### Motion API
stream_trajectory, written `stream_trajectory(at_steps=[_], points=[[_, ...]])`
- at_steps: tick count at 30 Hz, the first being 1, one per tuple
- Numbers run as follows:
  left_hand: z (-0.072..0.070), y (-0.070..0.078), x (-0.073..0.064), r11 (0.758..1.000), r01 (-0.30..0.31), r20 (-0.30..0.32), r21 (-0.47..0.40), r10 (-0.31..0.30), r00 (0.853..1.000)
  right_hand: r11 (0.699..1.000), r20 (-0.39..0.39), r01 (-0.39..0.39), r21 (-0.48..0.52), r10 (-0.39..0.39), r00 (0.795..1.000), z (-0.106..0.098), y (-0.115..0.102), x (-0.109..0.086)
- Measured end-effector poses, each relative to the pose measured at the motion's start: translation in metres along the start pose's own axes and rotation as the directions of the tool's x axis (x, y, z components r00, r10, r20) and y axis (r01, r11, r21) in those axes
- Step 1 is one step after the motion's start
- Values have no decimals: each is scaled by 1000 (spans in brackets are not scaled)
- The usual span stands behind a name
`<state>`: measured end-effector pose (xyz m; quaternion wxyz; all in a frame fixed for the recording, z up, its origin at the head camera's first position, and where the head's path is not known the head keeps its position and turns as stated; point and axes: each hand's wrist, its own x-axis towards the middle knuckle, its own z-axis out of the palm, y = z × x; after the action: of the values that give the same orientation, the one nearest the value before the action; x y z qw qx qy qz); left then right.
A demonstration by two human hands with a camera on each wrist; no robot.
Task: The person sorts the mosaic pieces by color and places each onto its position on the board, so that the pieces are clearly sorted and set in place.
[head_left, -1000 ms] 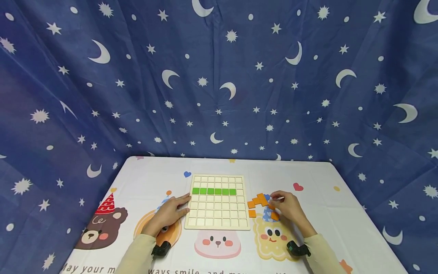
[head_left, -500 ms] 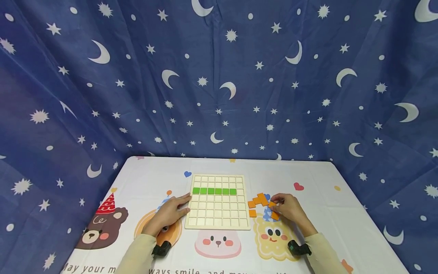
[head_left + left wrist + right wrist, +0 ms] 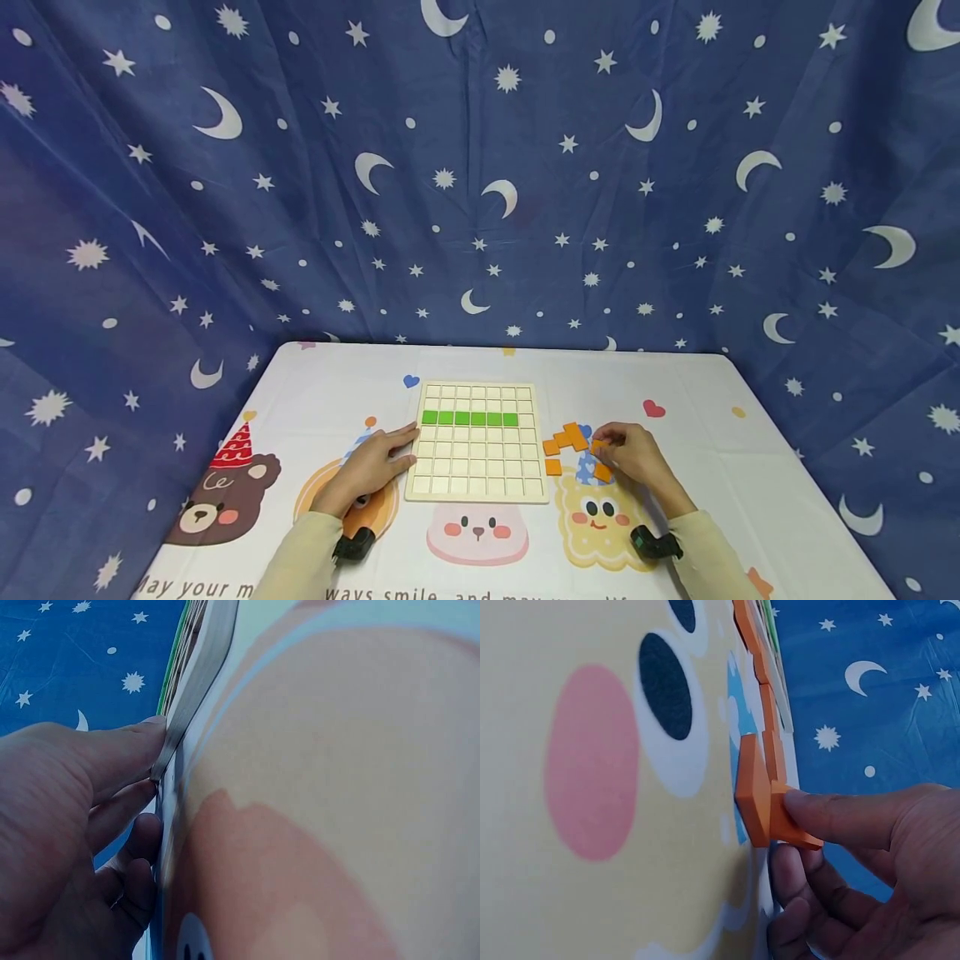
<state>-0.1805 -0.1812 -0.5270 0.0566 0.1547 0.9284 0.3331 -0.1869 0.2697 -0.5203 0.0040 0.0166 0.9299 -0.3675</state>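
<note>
A pale grid board lies mid-table, with a row of green square tiles across its upper part. My left hand touches the board's left edge with extended fingers; up close in the left wrist view, the thumb rests against the board's rim. To the right of the board, my right hand pinches an orange square tile between thumb and fingers. Another orange tile lies right beside the pinched one on the cloth. The right fingertips are partly hidden beneath the tile.
Several more orange tiles lie loosely between the board and my right hand, one single tile close to the board's edge. The white tablecloth carries printed cartoon animals and hearts. A blue star-patterned curtain hangs behind the table.
The orange tile at my right fingertips shows more plainly and sits slightly higher than a second ago. My right hand has shifted a little; the left hand and board have stayed still.
</note>
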Motion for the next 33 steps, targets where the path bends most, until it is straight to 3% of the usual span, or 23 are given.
stream_trajectory(at_steps=[9, 21, 33], points=[[2, 0, -2, 1000, 3, -6, 1, -3, 1000, 998, -9, -15, 66, 15, 1000, -1, -10, 2], [1, 0, 0, 1000, -7, -17, 14, 7, 1000, 988, -33, 36, 153, -31, 999, 5, -43, 9], [2, 0, 0, 1000, -4, -20, 13, 5, 1000, 951, 39, 64, 301, -79, 996, 27, -79, 16]])
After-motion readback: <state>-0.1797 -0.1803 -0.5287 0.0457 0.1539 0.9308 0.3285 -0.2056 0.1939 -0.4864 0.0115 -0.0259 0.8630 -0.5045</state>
